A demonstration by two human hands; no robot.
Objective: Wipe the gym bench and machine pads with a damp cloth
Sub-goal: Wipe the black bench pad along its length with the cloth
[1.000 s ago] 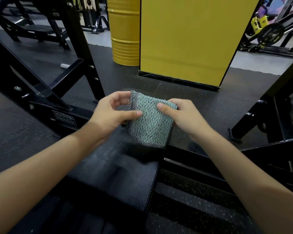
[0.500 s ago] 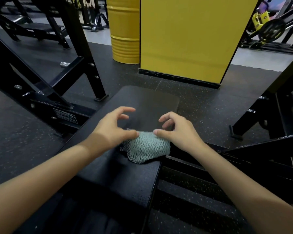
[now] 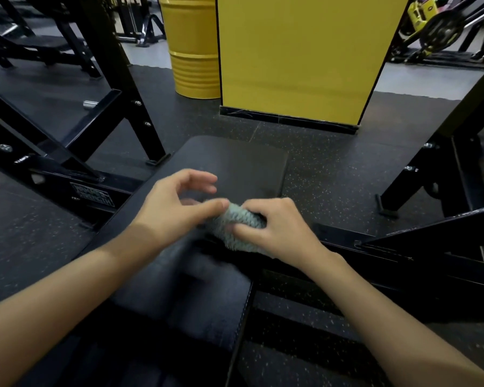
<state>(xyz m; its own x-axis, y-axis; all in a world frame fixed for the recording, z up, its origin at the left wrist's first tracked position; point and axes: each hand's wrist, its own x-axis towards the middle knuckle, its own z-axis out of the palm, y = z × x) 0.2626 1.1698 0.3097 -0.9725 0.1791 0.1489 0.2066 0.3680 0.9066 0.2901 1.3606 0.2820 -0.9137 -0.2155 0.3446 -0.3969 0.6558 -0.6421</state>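
The job looks to be near its start. The cloth (image 3: 242, 222) is on the bench pad (image 3: 235, 163), but it sits bunched in a lump, not spread flat for a stroke. The pad's dark surface shows no wet streak or sheen that I can make out, though motion blur covers its middle. My judgement is that the person is gathering the cloth into a wad for wiping. That leaves the whole length of the pad to do, and the other machine pads after it.

The cloth lies about halfway along the pad, at its right edge, and part of it seems to hang over that edge. The right hand (image 3: 277, 227) covers it from the pad's right side, with 4 fingers curled down over the top and clutching the fabric. The left hand (image 3: 173, 208) hovers over the pad's middle, just left of the cloth. Its fingers are loosely bent and spread and hold nothing, and only the outstretched thumb reaches the cloth's near end.

The pad's long axis runs from the person away toward the yellow pillar (image 3: 299, 57) beyond its far end. The wadded cloth is slightly longer than it is wide. Its long axis slants across the pad, from the surface out toward the right edge and back toward the person. Blur hides its folds and hems, so I cannot tell which face is up.
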